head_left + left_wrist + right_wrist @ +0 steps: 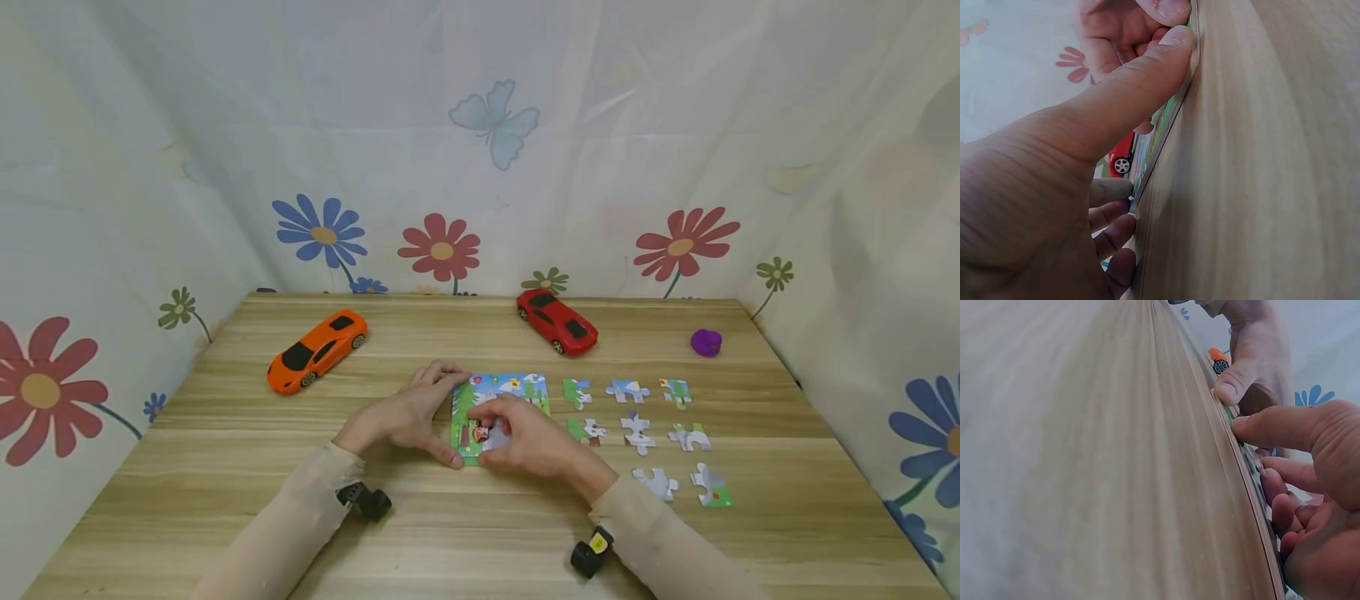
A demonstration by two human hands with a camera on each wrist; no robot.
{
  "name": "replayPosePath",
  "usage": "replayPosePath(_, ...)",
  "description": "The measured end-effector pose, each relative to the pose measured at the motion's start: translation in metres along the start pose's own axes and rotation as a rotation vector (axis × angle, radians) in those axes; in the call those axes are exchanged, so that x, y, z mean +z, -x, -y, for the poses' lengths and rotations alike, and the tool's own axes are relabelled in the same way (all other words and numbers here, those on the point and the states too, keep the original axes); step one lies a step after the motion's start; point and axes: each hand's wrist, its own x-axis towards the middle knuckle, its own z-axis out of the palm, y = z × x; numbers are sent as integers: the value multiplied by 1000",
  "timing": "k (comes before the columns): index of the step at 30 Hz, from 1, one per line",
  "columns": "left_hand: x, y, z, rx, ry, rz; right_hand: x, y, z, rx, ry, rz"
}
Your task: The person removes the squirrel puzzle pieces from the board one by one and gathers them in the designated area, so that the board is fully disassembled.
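A picture jigsaw board [532,387] with a green and blue scene lies flat on the table. My left hand [420,414] spans its left side, thumb at the near left corner and fingers toward the far left corner. In the left wrist view that thumb [1147,75] lies straight along the board's edge. My right hand [532,437] is over the board with its fingers bent. Its thumb and index finger pinch a greyish puzzle piece [497,437], partly hidden by the hand, low over the board. The right thumb [1272,427] sits at the near edge.
Several loose puzzle pieces [637,433] lie in rows right of the board, some close to my right forearm. Farther back are an orange toy car [318,352], a red toy car [557,322] and a small purple toy [707,342]. A flowered curtain [570,192] borders the wooden table [465,542].
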Motion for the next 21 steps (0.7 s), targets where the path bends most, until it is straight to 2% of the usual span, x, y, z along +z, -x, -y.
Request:
replayPosePath(15, 0, 1, -1, -1, 9, 1, -2, -1, 3, 25, 38, -36)
replayPosePath(21, 0, 0, -1, 1, 5, 2, -15, 2, 4, 29, -4, -47)
